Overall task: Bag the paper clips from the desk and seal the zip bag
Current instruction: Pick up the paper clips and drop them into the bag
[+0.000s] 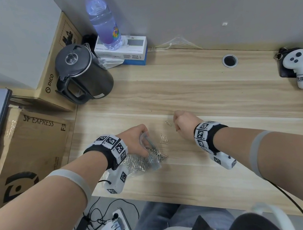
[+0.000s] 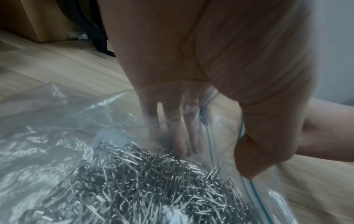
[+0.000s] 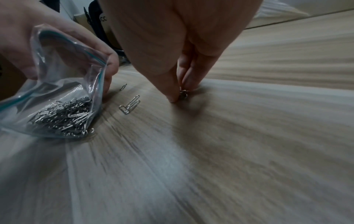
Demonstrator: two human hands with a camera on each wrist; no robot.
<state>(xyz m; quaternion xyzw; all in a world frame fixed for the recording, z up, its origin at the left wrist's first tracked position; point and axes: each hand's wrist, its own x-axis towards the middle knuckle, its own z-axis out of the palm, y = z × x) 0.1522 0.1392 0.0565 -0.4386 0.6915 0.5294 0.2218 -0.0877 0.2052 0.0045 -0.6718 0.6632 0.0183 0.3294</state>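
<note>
A clear zip bag [image 1: 148, 162] [image 2: 80, 151] [image 3: 63, 97] with a blue-green zip line lies on the wooden desk [image 1: 201, 93], holding a heap of silver paper clips [image 2: 153, 181] [image 3: 63, 116]. My left hand [image 1: 137, 142] [image 2: 210, 60] [image 3: 47, 50] grips the bag's mouth and keeps it open. My right hand [image 1: 183, 124] [image 3: 178, 94], to the right of the bag, pinches a paper clip [image 3: 183, 92] at the desk surface. A few loose clips [image 1: 164, 139] [image 3: 130, 106] lie between the hands, one more clip [image 1: 168, 123] farther back.
A black kettle [image 1: 82, 73], cardboard boxes [image 1: 23, 149], a water bottle [image 1: 102, 19] on a white box [image 1: 129, 52] stand at the back left. A white controller [image 1: 298, 66] lies at the far right. A cable hole [image 1: 229, 60] is in the desk.
</note>
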